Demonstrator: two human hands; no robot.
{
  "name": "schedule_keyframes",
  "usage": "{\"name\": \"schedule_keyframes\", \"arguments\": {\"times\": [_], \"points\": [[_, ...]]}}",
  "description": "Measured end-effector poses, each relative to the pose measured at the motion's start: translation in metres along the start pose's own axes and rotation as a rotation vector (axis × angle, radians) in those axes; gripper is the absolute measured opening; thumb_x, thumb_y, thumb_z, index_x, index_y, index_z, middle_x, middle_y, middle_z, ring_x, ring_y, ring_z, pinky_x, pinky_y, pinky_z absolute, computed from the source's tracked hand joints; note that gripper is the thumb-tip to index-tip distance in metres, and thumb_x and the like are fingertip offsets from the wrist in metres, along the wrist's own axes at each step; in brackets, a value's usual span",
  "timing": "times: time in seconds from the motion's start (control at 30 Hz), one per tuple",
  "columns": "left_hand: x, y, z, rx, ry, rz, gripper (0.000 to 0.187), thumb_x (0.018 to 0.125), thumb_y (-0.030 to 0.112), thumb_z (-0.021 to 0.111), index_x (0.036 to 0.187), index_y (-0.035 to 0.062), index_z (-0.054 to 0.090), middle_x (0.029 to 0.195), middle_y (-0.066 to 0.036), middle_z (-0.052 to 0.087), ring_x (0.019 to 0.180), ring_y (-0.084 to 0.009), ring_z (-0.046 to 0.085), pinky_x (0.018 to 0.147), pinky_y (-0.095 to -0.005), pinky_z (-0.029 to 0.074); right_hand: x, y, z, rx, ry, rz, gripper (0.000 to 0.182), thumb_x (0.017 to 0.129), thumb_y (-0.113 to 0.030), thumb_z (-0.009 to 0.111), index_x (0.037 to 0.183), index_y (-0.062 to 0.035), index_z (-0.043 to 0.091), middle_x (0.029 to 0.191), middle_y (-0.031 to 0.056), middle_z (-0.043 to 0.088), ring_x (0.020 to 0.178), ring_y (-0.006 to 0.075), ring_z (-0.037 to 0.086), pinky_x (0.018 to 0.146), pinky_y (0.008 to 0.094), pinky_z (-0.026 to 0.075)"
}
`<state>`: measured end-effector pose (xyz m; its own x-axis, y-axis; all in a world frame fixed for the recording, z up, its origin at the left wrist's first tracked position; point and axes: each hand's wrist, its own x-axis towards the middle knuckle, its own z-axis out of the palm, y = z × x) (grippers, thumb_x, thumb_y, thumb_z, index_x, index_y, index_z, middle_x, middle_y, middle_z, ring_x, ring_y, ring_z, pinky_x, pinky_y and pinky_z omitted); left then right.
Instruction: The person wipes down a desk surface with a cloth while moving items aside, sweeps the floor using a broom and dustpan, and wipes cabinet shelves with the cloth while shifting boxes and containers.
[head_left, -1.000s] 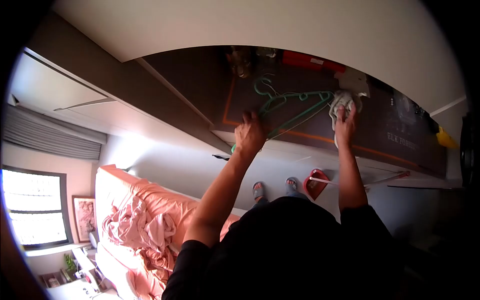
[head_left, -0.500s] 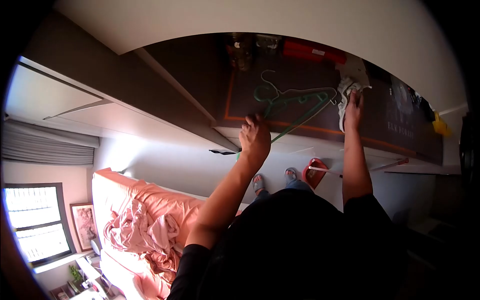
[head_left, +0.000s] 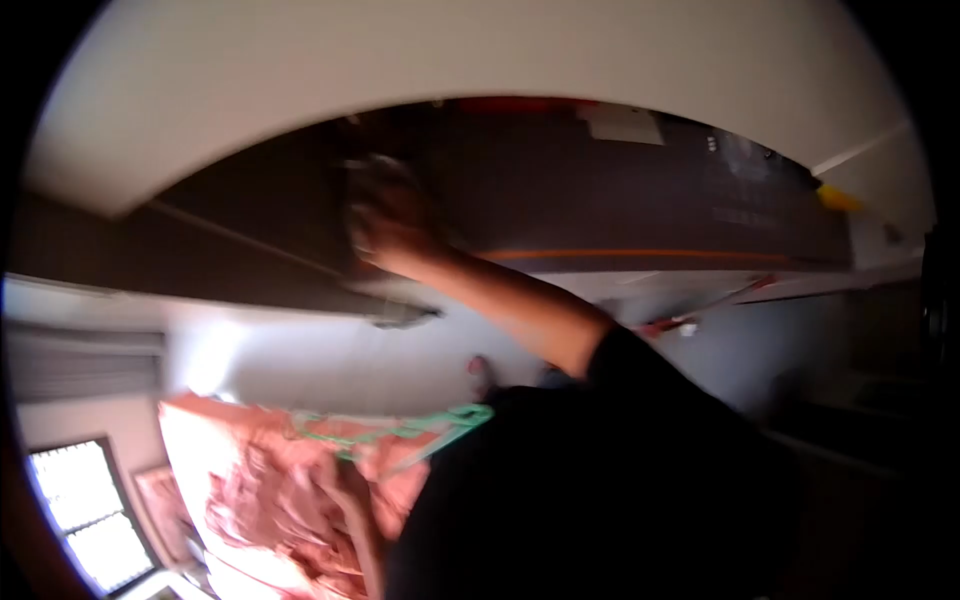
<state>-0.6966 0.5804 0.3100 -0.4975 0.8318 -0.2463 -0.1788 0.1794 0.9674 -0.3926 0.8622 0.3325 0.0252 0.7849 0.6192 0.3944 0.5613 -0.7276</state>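
Note:
My left hand [head_left: 345, 478] is low on the left, over the bed, its fingers closed on green clothes hangers [head_left: 425, 428]. The hangers stick out to the right, close to my black shirt. Across to the left end of the dark shelf [head_left: 580, 205] reaches my right hand [head_left: 395, 222]. Motion smears it, but it looks closed on a crumpled pale cloth [head_left: 375, 168] pressed on the shelf surface. Dim shapes behind that hand are too dark and blurred to make out.
Above the shelf hangs a broad pale panel [head_left: 480, 50]. At the shelf's back are a red box [head_left: 520, 104], a white sheet [head_left: 625, 124] and a yellow item [head_left: 838, 198]. Pink bedding [head_left: 265, 490] covers the bed at lower left. A red-ended stick [head_left: 740, 292] shows beyond the shelf edge.
My left hand has taken the green hangers off the shelf and down to the left over the bed. My right hand has swept left along the shelf with the cloth. The view has shifted.

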Motion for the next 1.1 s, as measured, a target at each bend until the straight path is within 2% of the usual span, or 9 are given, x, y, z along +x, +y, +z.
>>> {"name": "schedule_keyframes", "arguments": {"times": [0.07, 0.17, 0.47, 0.6, 0.63, 0.67, 0.73, 0.9, 1.1], "points": [[-0.025, 0.030, -0.031, 0.689, -0.076, 0.320, 0.019, 0.096, 0.006, 0.051, 0.099, -0.0052, 0.066, 0.094, -0.017, 0.069, 0.082, -0.0221, 0.064, 0.071, -0.0319, 0.050, -0.024, -0.002, 0.053, 1.250, 0.105, 0.480, 0.030, 0.094, -0.019, 0.055, 0.120, -0.0132, 0.066, 0.127, 0.0138, 0.062, 0.119, 0.0308, 0.054, 0.102, 0.0489, 0.045], [-0.041, -0.005, -0.068, 0.934, -0.055, 0.479, 0.020, 0.099, 0.010, 0.053, 0.095, -0.0060, 0.065, 0.085, -0.014, 0.067, 0.075, -0.0213, 0.060, 0.067, -0.0331, 0.049, -0.033, 0.056, 0.033, 0.347, -0.142, 0.304, 0.027, 0.097, -0.007, 0.050, 0.121, -0.0087, 0.062, 0.114, 0.0096, 0.063, 0.097, 0.0196, 0.061, 0.080, 0.0322, 0.055], [-0.015, 0.006, 0.035, 0.580, -0.277, 0.523, 0.019, 0.094, 0.009, 0.049, 0.096, -0.0003, 0.065, 0.080, -0.007, 0.064, 0.073, -0.0196, 0.059, 0.067, -0.0335, 0.049, -0.176, 0.072, -0.338, -1.233, 0.210, 0.610, 0.033, 0.094, -0.014, 0.063, 0.124, 0.0000, 0.062, 0.132, 0.0235, 0.054, 0.120, 0.0381, 0.056, 0.099, 0.0471, 0.049], [0.051, 0.022, 0.119, 0.854, -0.383, 0.704, 0.019, 0.094, 0.013, 0.050, 0.097, 0.0003, 0.065, 0.081, -0.016, 0.066, 0.069, -0.0291, 0.063, 0.064, -0.0384, 0.049, -0.129, 0.054, -0.271, -0.370, 0.546, 0.649, 0.020, 0.094, -0.011, 0.059, 0.111, -0.0001, 0.065, 0.120, 0.0218, 0.061, 0.113, 0.0336, 0.059, 0.089, 0.0408, 0.052], [0.065, 0.035, 0.154, 0.879, -0.412, 0.690, 0.019, 0.094, 0.013, 0.050, 0.096, 0.0005, 0.064, 0.081, -0.018, 0.067, 0.070, -0.0312, 0.064, 0.064, -0.0403, 0.050, -0.113, 0.062, -0.252, -0.801, 0.337, 0.068, 0.023, 0.089, -0.007, 0.060, 0.111, -0.0001, 0.064, 0.119, 0.0217, 0.058, 0.113, 0.0361, 0.057, 0.088, 0.0413, 0.052], [0.074, 0.043, 0.194, 0.791, -0.489, 0.763, 0.018, 0.094, 0.013, 0.050, 0.095, 0.0012, 0.063, 0.079, -0.017, 0.067, 0.070, -0.0315, 0.065, 0.064, -0.0414, 0.050, -0.093, 0.048, -0.227, -0.283, 0.317, 0.432, 0.028, 0.085, -0.006, 0.063, 0.112, -0.0006, 0.063, 0.117, 0.0221, 0.057, 0.116, 0.0379, 0.055, 0.090, 0.0441, 0.051], [0.115, 0.049, 0.234, 0.790, -0.575, 0.899, 0.017, 0.093, 0.014, 0.050, 0.094, 0.0023, 0.063, 0.077, -0.016, 0.067, 0.071, -0.0315, 0.067, 0.064, -0.0425, 0.051, -0.090, 0.057, -0.233, -0.751, 0.088, -0.010, 0.031, 0.091, -0.008, 0.055, 0.121, 0.0007, 0.061, 0.119, 0.0232, 0.058, 0.109, 0.0391, 0.058, 0.096, 0.0431, 0.050], [0.185, 0.035, 0.207, 0.876, -0.701, 0.912, 0.019, 0.096, 0.020, 0.054, 0.095, 0.0028, 0.063, 0.075, -0.014, 0.068, 0.068, -0.0277, 0.070, 0.059, -0.0407, 0.051, -0.174, 0.034, -0.386, -0.772, 0.268, 0.618, 0.034, 0.091, -0.005, 0.062, 0.124, 0.0005, 0.059, 0.122, 0.0234, 0.059, 0.116, 0.0387, 0.057, 0.101, 0.0434, 0.048], [0.241, 0.009, 0.196, 1.452, -0.551, 0.880, 0.028, 0.091, 0.026, 0.061, 0.103, 0.0006, 0.061, 0.086, -0.024, 0.069, 0.078, -0.0431, 0.070, 0.067, -0.0520, 0.053, -0.259, 0.055, -0.493, -1.221, 0.545, 0.710, 0.048, 0.095, -0.030, 0.064, 0.134, -0.0040, 0.057, 0.135, 0.0280, 0.054, 0.130, 0.0439, 0.050, 0.107, 0.0490, 0.044]]}}
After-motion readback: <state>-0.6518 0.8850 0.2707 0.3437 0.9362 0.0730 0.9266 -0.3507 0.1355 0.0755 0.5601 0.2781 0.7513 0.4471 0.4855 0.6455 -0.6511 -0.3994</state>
